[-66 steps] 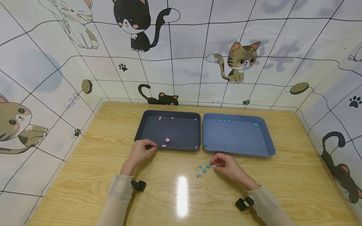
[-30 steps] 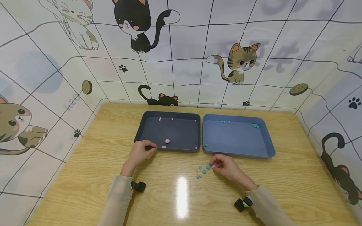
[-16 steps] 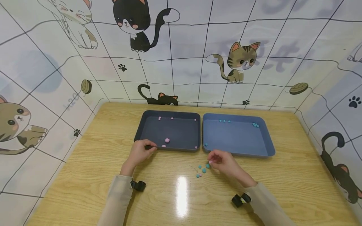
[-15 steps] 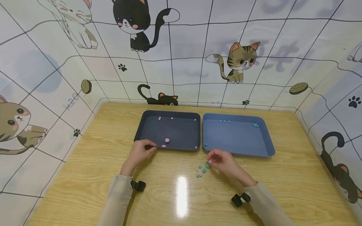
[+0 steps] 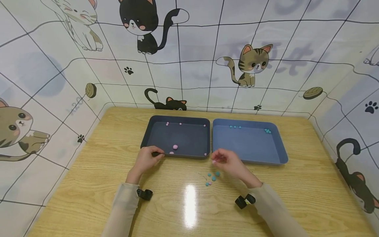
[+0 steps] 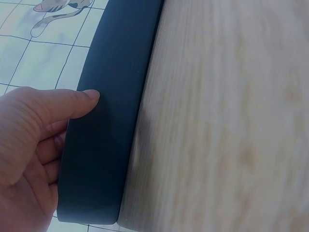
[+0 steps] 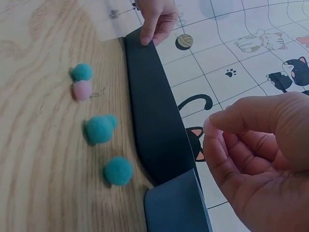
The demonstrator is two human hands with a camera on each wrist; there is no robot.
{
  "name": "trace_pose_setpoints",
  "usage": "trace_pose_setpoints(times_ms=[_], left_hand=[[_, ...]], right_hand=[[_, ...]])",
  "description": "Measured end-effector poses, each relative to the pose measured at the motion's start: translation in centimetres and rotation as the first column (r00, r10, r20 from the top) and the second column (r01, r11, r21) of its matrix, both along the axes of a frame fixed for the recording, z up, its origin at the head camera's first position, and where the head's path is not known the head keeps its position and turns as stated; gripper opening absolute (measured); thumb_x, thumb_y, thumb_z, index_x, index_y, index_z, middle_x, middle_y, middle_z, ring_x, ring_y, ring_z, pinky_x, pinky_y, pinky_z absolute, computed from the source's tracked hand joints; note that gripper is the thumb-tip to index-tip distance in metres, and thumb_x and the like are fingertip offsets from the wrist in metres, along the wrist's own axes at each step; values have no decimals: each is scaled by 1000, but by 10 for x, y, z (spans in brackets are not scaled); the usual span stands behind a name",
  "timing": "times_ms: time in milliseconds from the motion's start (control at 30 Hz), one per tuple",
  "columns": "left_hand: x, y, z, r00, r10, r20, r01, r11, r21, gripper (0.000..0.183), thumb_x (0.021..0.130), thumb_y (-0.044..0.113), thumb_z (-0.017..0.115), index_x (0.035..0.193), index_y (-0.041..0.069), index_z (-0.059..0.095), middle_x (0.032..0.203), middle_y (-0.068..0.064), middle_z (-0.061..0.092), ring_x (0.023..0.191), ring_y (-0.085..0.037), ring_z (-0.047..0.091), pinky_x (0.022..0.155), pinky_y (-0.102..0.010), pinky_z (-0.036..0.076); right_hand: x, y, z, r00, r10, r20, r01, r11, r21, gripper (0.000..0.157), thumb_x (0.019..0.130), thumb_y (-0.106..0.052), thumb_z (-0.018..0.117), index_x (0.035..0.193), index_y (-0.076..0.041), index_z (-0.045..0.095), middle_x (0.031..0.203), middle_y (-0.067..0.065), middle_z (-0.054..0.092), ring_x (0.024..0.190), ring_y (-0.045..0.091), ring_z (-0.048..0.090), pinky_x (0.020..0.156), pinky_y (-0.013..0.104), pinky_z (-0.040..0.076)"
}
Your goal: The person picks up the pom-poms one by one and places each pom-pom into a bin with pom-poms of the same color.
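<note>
My left hand [image 5: 146, 159] pinches the near rim of the dark tray [image 5: 190, 140], thumb on the outer wall [image 6: 108, 106] in the left wrist view. Between thumb and fingertips of my right hand [image 5: 229, 163] is a small pink pom-pom [image 7: 211, 128], mostly covered by the fingers. That hand is raised by the near left corner of the blue tray [image 5: 245, 143], close to the gap between the trays. Below it on the table lie several teal pom-poms [image 7: 118, 170] and one pink pom-pom [image 7: 82, 90].
Inside the dark tray are scattered pink pom-poms, one of them larger [image 5: 175, 147]. Teal pom-poms [image 5: 267, 131] sit along the far side of the blue tray. Both trays stand side by side on the wooden table [image 5: 165, 197], before a cat-print backdrop [image 5: 195, 75].
My right hand has lifted from beside the loose pom-poms and moved left and away from me, carrying the pink pom-pom toward the trays. The left hand has stayed on the rim.
</note>
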State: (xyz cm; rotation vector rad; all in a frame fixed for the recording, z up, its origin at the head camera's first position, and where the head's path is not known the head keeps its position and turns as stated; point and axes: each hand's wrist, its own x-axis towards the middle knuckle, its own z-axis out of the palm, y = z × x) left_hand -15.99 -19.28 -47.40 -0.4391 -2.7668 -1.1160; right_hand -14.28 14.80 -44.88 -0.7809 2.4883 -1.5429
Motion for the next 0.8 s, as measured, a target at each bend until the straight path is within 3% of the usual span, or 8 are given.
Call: trace_pose_setpoints(times_ms=[200,467,667,800], left_hand=[[0,0,-1,1000,-6,-15,6,1000,-3,5,79,7,74,83,4,74,81,-3,70,78,-20,65,72,-39,52],[-1,0,-2,1000,-3,-20,3,1000,-9,5,79,7,74,82,4,74,81,-3,70,77,-20,65,72,-38,52],[-1,0,-2,1000,-4,-9,4,1000,-13,5,79,7,74,83,4,74,82,-3,70,78,-20,65,72,-38,52],[-1,0,-2,1000,-2,-5,2,1000,-11,4,79,6,73,83,4,74,82,-3,70,78,-20,65,73,-38,52]], right_hand=[[-3,-12,14,999,-3,48,4,1000,-13,12,85,7,61,97,7,61,97,22,62,86,28,60,76,33,52],[-15,-20,14,998,0,67,5,997,-78,11,86,4,63,98,3,62,94,13,62,85,23,60,76,28,51],[-23,-28,18,995,-12,97,23,994,-110,13,86,4,62,99,4,61,94,14,61,84,22,59,73,27,51],[-28,-33,20,994,-12,112,27,991,-131,14,87,3,62,100,7,60,94,16,61,81,29,60,69,32,52]])
